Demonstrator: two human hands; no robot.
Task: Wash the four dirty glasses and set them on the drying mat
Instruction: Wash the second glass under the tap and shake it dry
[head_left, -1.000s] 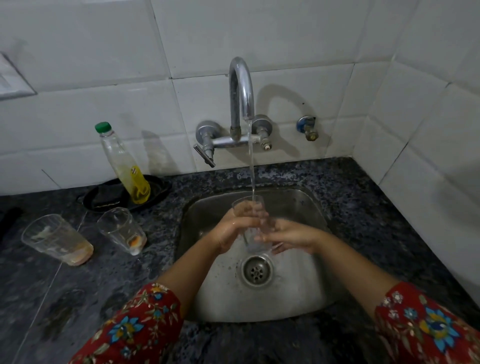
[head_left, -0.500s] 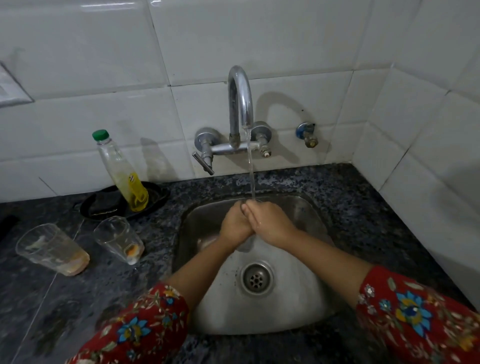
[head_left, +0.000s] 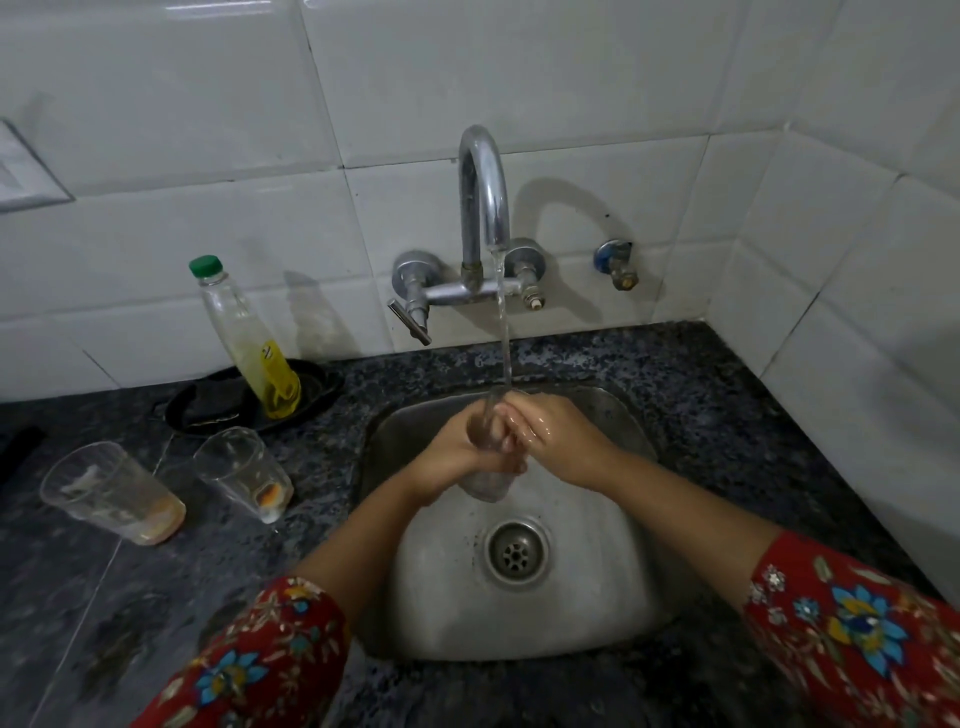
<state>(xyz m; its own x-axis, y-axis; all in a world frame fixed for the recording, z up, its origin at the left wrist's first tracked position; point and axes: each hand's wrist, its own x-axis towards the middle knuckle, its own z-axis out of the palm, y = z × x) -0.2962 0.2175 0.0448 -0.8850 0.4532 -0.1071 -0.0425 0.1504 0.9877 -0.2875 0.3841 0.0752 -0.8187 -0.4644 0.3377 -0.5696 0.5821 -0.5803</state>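
A clear glass (head_left: 485, 480) is held upright over the steel sink (head_left: 613, 597), under the running stream from the tap (head_left: 483, 208). My left hand (head_left: 457, 452) wraps around its side. My right hand (head_left: 556, 434) presses against its rim from the right, with fingers at or in the mouth. Most of the glass is hidden by my fingers; only its base shows. Two dirty glasses stand on the counter to the left: one tilted-looking with orange residue (head_left: 111, 493), one nearer the sink (head_left: 244, 473).
A dish-soap bottle with a green cap (head_left: 244, 338) stands in a black tray (head_left: 208, 408) behind the dirty glasses. The sink drain (head_left: 517, 553) lies below my hands. White tiled walls close off the back and right. A small valve (head_left: 618, 262) sticks out right of the tap.
A second ago the glass stood open under the stream with my hands on its sides. My right hand has since moved over its rim, and both hands stay clasped round it.
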